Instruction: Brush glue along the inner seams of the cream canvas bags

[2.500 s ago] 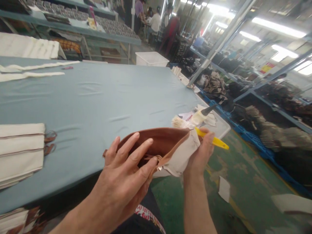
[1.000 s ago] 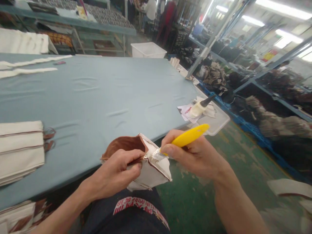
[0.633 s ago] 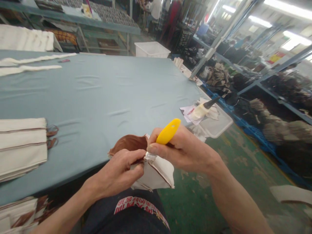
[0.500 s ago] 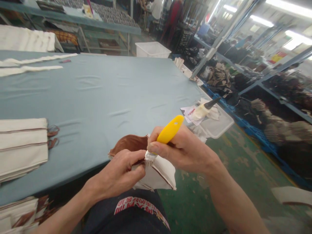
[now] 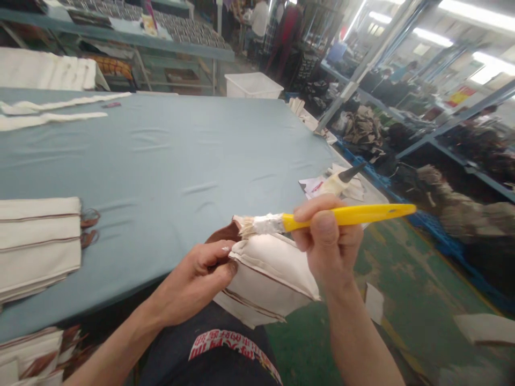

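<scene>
A white fabric bag piece (image 5: pixel 273 276) with brown trim and a brown inner side is pinched at its corner by my left hand (image 5: pixel 205 279). White residue shows on that hand's fingertip. My right hand (image 5: pixel 332 241) grips a paintbrush (image 5: pixel 354 215) by its yellow handle, held nearly level. Its bristles, coated in something white, point left and hover by the top edge of the bag piece; whether they touch it I cannot tell. The piece hangs over my lap at the table's front edge.
A blue-grey covered table (image 5: pixel 181 150) spreads ahead. At left lies a stack of white panels (image 5: pixel 38 241) with brown loops. A white glue bottle (image 5: pixel 332 185) with a dark nozzle rests at right. A white bin (image 5: pixel 253 86) stands beyond the far edge.
My right hand has turned and drawn back to the right, swinging the brush from upright to nearly level and off the corner. More of the bag piece's white side now shows.
</scene>
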A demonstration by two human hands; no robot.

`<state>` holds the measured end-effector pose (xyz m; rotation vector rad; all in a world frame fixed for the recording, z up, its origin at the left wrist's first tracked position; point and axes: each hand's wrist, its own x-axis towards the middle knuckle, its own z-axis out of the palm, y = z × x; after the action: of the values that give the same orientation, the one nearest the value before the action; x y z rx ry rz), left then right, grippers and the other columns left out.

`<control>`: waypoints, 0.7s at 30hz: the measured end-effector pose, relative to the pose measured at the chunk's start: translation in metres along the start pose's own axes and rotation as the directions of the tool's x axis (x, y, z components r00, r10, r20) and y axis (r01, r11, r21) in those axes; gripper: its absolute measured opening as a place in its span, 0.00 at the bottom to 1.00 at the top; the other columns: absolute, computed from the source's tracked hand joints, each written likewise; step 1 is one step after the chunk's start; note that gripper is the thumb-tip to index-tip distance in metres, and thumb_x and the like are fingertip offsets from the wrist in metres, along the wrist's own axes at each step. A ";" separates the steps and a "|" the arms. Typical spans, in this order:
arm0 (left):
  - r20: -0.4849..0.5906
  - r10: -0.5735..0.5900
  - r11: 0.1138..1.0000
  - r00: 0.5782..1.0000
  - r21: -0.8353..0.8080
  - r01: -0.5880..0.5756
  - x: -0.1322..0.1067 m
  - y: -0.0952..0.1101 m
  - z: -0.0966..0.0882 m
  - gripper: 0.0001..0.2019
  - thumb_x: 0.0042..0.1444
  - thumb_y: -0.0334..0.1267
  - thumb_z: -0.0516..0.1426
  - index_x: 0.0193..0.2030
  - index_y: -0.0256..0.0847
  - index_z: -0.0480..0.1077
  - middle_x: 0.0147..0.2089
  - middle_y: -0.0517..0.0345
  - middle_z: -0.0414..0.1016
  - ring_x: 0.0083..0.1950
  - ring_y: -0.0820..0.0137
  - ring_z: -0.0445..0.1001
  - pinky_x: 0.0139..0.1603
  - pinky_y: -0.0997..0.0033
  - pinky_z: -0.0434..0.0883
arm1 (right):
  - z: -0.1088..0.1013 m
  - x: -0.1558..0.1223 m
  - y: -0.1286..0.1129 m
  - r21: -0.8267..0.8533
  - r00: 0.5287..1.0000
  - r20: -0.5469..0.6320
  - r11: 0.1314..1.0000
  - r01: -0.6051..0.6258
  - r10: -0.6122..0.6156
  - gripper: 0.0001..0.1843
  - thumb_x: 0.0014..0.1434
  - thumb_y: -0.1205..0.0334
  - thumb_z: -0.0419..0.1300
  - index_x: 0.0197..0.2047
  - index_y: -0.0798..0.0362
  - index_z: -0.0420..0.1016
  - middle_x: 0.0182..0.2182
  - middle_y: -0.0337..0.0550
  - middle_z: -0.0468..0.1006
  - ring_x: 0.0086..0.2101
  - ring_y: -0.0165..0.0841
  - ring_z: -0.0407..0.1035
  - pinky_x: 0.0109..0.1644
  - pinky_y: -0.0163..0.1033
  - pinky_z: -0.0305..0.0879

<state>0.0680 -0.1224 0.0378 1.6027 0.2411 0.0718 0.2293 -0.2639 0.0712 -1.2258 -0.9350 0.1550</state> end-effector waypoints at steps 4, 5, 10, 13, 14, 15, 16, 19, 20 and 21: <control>-0.003 0.029 0.995 1.000 0.094 -0.028 -0.004 -0.002 0.003 0.12 0.64 0.37 0.52 0.35 0.38 0.74 0.33 0.59 0.75 0.33 0.70 0.69 0.33 0.74 0.67 | -0.016 -0.007 -0.007 -0.109 0.995 0.065 0.992 -0.065 0.073 0.18 0.72 0.46 0.62 0.35 0.50 0.79 0.17 0.28 0.59 0.15 0.23 0.50 0.17 0.31 0.46; 0.001 0.031 0.992 1.000 0.123 -0.031 -0.004 -0.002 0.004 0.12 0.64 0.36 0.51 0.36 0.38 0.75 0.32 0.60 0.75 0.32 0.71 0.69 0.32 0.74 0.66 | -0.018 -0.009 -0.008 -0.140 0.990 0.105 0.987 -0.076 0.091 0.17 0.72 0.47 0.62 0.36 0.50 0.79 0.17 0.28 0.60 0.15 0.23 0.51 0.18 0.32 0.47; 0.084 0.098 0.962 0.992 0.248 -0.116 -0.003 -0.004 0.010 0.11 0.63 0.30 0.51 0.34 0.39 0.73 0.30 0.63 0.74 0.29 0.73 0.69 0.30 0.75 0.62 | -0.009 -0.008 -0.012 -0.226 0.939 0.319 0.973 -0.054 0.126 0.17 0.73 0.52 0.60 0.34 0.51 0.78 0.25 0.34 0.74 0.23 0.25 0.66 0.27 0.32 0.62; 0.076 0.093 0.963 0.993 0.247 -0.109 -0.003 -0.006 0.012 0.11 0.62 0.29 0.50 0.33 0.39 0.72 0.29 0.64 0.73 0.29 0.73 0.68 0.31 0.74 0.62 | 0.002 -0.006 -0.015 -0.230 0.926 0.363 0.973 -0.023 0.107 0.16 0.73 0.54 0.59 0.35 0.51 0.78 0.28 0.35 0.78 0.26 0.26 0.70 0.31 0.32 0.65; 0.060 0.085 0.966 0.995 0.238 -0.097 -0.003 -0.007 0.012 0.11 0.63 0.30 0.51 0.33 0.39 0.72 0.28 0.64 0.72 0.29 0.73 0.68 0.31 0.74 0.63 | 0.004 -0.007 -0.016 -0.228 0.927 0.362 0.974 -0.015 0.100 0.16 0.73 0.54 0.59 0.35 0.51 0.78 0.28 0.35 0.78 0.26 0.26 0.70 0.31 0.32 0.66; 0.038 0.079 0.970 0.996 0.226 -0.086 -0.004 -0.007 0.013 0.10 0.63 0.31 0.51 0.32 0.39 0.72 0.28 0.64 0.71 0.30 0.72 0.67 0.31 0.74 0.63 | 0.007 -0.009 -0.016 -0.225 0.930 0.356 0.974 -0.008 0.090 0.16 0.73 0.54 0.59 0.35 0.51 0.78 0.28 0.35 0.79 0.26 0.26 0.70 0.31 0.32 0.66; 0.015 0.079 0.974 0.997 0.209 -0.081 -0.005 -0.008 0.013 0.11 0.63 0.32 0.52 0.31 0.39 0.71 0.28 0.63 0.70 0.30 0.72 0.67 0.32 0.74 0.63 | 0.009 -0.012 -0.016 -0.223 0.935 0.346 0.975 -0.001 0.081 0.15 0.73 0.54 0.59 0.35 0.50 0.78 0.28 0.36 0.79 0.26 0.26 0.70 0.31 0.32 0.65; -0.040 0.092 0.988 0.995 0.127 -0.086 -0.008 -0.010 0.013 0.11 0.64 0.35 0.53 0.30 0.39 0.70 0.31 0.62 0.70 0.32 0.72 0.65 0.32 0.75 0.64 | 0.015 -0.025 -0.013 -0.194 0.951 0.298 0.981 -0.023 0.081 0.15 0.73 0.54 0.60 0.35 0.50 0.77 0.27 0.36 0.77 0.24 0.26 0.67 0.29 0.33 0.64; -0.047 0.091 0.992 0.995 0.092 -0.086 -0.009 -0.010 0.013 0.12 0.65 0.36 0.53 0.30 0.39 0.70 0.32 0.62 0.70 0.32 0.72 0.65 0.32 0.76 0.64 | 0.017 -0.030 -0.011 -0.167 0.957 0.275 0.985 -0.048 0.093 0.14 0.73 0.54 0.60 0.36 0.50 0.77 0.27 0.35 0.76 0.23 0.25 0.65 0.28 0.32 0.63; -0.050 0.084 0.995 0.995 0.061 -0.081 -0.010 -0.011 0.012 0.12 0.66 0.37 0.53 0.30 0.39 0.70 0.32 0.62 0.70 0.32 0.72 0.65 0.32 0.76 0.65 | 0.018 -0.034 -0.009 -0.131 0.964 0.243 0.988 -0.079 0.110 0.14 0.73 0.54 0.60 0.37 0.50 0.77 0.26 0.34 0.75 0.21 0.24 0.62 0.25 0.32 0.60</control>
<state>0.0596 -0.1361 0.0271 1.6706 0.2192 0.1722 0.1920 -0.2731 0.0612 -1.3856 -1.1171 0.3397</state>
